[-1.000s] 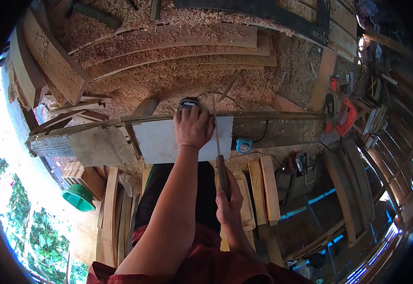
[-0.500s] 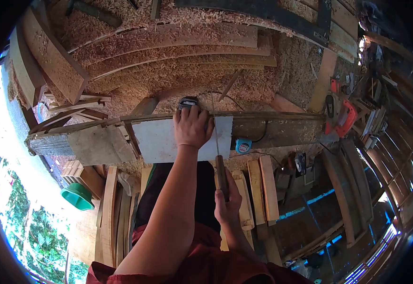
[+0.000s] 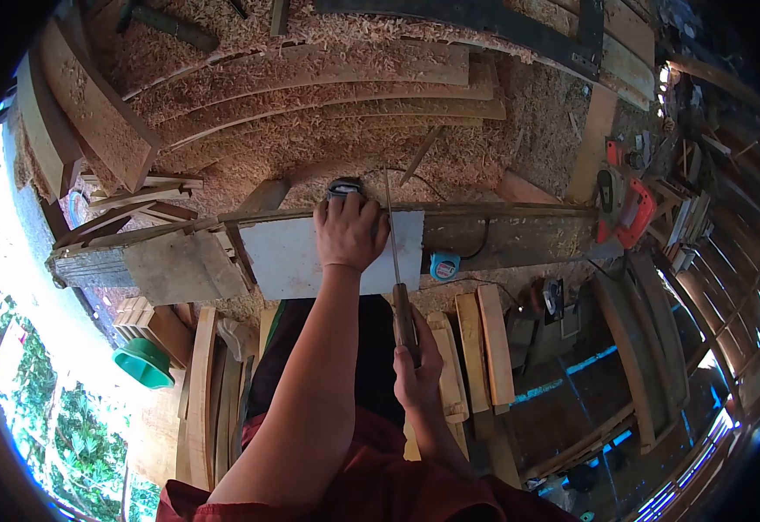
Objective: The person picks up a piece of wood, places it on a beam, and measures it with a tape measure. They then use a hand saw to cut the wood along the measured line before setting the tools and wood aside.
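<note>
My right hand (image 3: 416, 374) is wrapped round the wooden handle of a handsaw (image 3: 403, 317). Its thin blade, seen almost edge-on, points away from me across the right part of a pale white panel (image 3: 280, 257). My left hand (image 3: 349, 230) is over that panel, fingers bent and together, thumb side close to the blade. Just past its fingertips shows a dark object with a silvery top (image 3: 345, 187). What lies under the left palm is hidden, and I cannot tell what it grips. A blue tape measure (image 3: 444, 266) sits right of the panel.
The panel lies on a long wooden beam (image 3: 519, 239). Beyond are curved planks (image 3: 310, 74) among wood shavings. A red-orange tool (image 3: 634, 213) is at the right, a green bowl (image 3: 143, 363) at the lower left. Upright boards (image 3: 495, 344) stand near my legs.
The view has shifted very slightly. Both hands, the saw and the panel keep nearly the same positions relative to each other.
</note>
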Motion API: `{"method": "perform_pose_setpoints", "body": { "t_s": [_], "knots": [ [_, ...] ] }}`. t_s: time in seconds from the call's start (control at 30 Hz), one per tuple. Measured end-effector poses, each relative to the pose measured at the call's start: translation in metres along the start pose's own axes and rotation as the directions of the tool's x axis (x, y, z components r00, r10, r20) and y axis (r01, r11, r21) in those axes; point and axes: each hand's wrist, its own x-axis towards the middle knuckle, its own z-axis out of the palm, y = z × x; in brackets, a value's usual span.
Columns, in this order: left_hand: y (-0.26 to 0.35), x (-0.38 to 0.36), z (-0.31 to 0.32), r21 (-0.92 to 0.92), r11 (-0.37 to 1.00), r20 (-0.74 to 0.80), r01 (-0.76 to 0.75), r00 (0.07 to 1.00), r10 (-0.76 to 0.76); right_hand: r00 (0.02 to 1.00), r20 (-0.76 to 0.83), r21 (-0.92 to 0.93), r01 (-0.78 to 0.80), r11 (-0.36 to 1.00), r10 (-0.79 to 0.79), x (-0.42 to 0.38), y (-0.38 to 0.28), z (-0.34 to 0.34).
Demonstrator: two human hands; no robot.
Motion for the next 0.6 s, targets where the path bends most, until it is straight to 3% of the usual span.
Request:
{"method": "perform_pose_setpoints", "body": {
  "t_s": [0.27, 0.47, 0.53, 0.6],
  "knots": [
    [0.0, 0.0, 0.001, 0.024, 1.0, 0.017, -0.003, 1.0, 0.003, 0.997, 0.073, 0.036, -0.028, 0.999, 0.026, 0.001, 0.018, -0.006],
    [0.001, 0.001, -0.002, 0.017, 1.0, 0.015, -0.001, 1.0, 0.001, 0.992, 0.087, -0.002, 0.096, 0.995, -0.095, 0.001, 0.025, -0.004],
    [0.0, 0.001, 0.0, 0.019, 1.0, 0.006, -0.008, 1.0, 0.008, 0.996, 0.073, 0.049, -0.048, 0.998, 0.045, 0.001, 0.009, -0.003],
    [0.0, 0.0, 0.001, 0.02, 1.0, -0.002, -0.013, 1.0, 0.013, 0.995, 0.059, 0.073, -0.08, 0.994, 0.075, 0.003, 0.01, 0.0]
  ]
}}
